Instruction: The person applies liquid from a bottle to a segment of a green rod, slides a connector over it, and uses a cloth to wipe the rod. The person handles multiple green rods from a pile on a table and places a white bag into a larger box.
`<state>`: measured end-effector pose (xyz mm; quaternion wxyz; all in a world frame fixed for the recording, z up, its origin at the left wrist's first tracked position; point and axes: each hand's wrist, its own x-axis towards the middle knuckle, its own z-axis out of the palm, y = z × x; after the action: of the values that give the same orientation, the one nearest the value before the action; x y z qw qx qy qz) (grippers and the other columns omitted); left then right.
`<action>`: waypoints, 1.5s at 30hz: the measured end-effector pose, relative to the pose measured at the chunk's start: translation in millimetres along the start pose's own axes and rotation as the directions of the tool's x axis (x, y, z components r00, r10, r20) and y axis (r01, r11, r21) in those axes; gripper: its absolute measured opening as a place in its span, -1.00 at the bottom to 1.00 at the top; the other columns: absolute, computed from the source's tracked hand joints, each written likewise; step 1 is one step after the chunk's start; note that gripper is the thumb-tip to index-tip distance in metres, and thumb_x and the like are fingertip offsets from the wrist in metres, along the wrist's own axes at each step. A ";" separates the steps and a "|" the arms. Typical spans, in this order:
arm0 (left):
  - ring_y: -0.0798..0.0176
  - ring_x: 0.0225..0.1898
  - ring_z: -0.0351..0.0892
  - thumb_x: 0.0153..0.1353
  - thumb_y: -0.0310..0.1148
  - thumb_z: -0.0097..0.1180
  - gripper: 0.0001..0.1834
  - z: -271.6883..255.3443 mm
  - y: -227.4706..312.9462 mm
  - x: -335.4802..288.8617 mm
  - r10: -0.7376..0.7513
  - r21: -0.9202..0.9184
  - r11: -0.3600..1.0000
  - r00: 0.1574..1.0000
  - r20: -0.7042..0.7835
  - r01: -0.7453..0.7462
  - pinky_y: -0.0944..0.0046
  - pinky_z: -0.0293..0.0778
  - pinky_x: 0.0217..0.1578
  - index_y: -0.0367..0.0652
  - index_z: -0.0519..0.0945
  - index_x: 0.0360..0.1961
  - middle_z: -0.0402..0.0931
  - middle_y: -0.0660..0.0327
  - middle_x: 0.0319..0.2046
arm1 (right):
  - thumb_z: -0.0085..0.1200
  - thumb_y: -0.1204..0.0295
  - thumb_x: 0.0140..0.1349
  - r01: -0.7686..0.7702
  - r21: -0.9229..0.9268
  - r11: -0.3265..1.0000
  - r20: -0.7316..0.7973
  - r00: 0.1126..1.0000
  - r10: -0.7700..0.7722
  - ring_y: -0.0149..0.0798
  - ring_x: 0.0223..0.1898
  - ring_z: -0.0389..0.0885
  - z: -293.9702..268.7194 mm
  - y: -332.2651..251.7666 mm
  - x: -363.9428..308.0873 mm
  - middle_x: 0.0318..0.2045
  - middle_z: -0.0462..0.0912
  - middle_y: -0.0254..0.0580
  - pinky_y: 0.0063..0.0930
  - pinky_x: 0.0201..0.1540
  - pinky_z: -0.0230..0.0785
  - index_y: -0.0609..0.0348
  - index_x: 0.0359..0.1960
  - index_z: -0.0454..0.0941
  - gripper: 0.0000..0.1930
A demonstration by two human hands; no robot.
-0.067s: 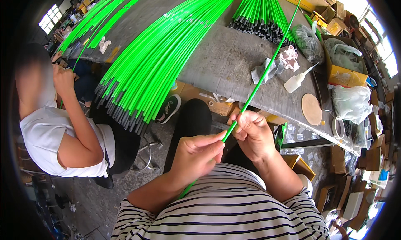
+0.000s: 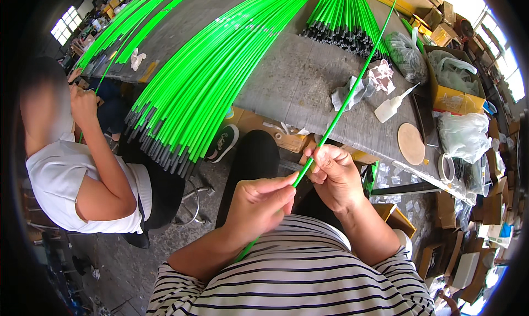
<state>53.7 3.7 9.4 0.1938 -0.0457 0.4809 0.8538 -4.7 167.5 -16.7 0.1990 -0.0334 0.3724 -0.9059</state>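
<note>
A long, thin green rod (image 2: 352,90) runs slantwise from near my belly up across the table's front edge. My left hand (image 2: 260,205) is closed on its lower part, thumb and fingers pinching it. Just above, my right hand (image 2: 333,175) grips the same rod between thumb and fingertips. A short green stretch shows between the two hands; the part under my left palm is hidden. Beyond my left hand, a large fan of green rods (image 2: 220,68) with dark grey ends lies on the grey table (image 2: 286,79), its ends jutting over the edge.
More green rods with black ends (image 2: 344,18) lie at the back. At right are a white squeeze bottle (image 2: 388,109), crumpled paper (image 2: 381,76), a round tan disc (image 2: 411,143), plastic bags (image 2: 464,135) and a yellow box (image 2: 454,100). A person in white (image 2: 82,195) sits at left.
</note>
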 end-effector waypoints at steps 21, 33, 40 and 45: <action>0.54 -0.87 0.14 0.19 -0.51 -0.06 -0.72 -18.0 3.5 43.1 0.173 0.203 0.969 0.975 -0.142 -0.143 0.53 0.01 -0.91 -0.24 0.47 -0.05 0.42 0.14 -0.59 | 0.29 0.47 -0.15 -0.146 -0.979 -0.139 0.072 0.391 -0.918 -0.43 -0.57 0.26 -67.5 -83.5 8.5 -0.62 0.32 -0.33 -0.59 -0.50 0.17 0.25 -0.32 0.48 -0.68; 0.54 -0.80 0.27 0.00 -0.61 0.15 -0.58 -17.4 4.3 67.1 0.150 0.210 0.970 0.981 -0.124 -0.122 0.54 0.13 -0.83 -0.23 0.47 -0.04 0.45 0.24 -0.50 | 0.05 0.31 0.15 0.347 -0.786 0.512 -0.070 0.772 -0.632 -0.37 -0.38 0.46 -58.9 -78.0 2.7 -0.43 0.54 -0.16 -0.56 -0.28 0.31 0.36 -0.26 0.48 -0.70; 0.52 -0.76 0.29 -0.04 -0.68 0.13 -0.60 -16.1 3.2 75.1 0.263 0.291 0.929 0.961 -0.089 -0.227 0.55 0.14 -0.84 -0.26 0.50 -0.09 0.44 0.23 -0.48 | 0.38 0.40 -0.28 0.388 -0.922 0.001 0.272 0.647 -0.713 -0.33 -0.45 0.45 -44.3 -63.1 -33.6 -0.45 0.53 -0.17 -0.56 -0.36 0.30 0.28 -0.29 0.56 -0.57; 0.52 -0.76 0.30 -0.04 -0.68 0.13 -0.60 -12.8 9.0 72.1 0.256 0.319 0.924 0.962 -0.100 -0.212 0.55 0.15 -0.83 -0.26 0.50 -0.10 0.40 0.25 -0.50 | 0.42 0.38 -0.35 0.395 -0.919 -0.002 0.296 0.686 -0.665 -0.39 -0.50 0.40 -29.7 -64.6 -32.4 -0.48 0.53 -0.19 -0.60 -0.43 0.25 0.27 -0.35 0.59 -0.57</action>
<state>-17.4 9.5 -9.2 0.0608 -0.0171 0.6213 0.7810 -2.8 241.2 9.2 -0.2675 -0.1810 0.8105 -0.4887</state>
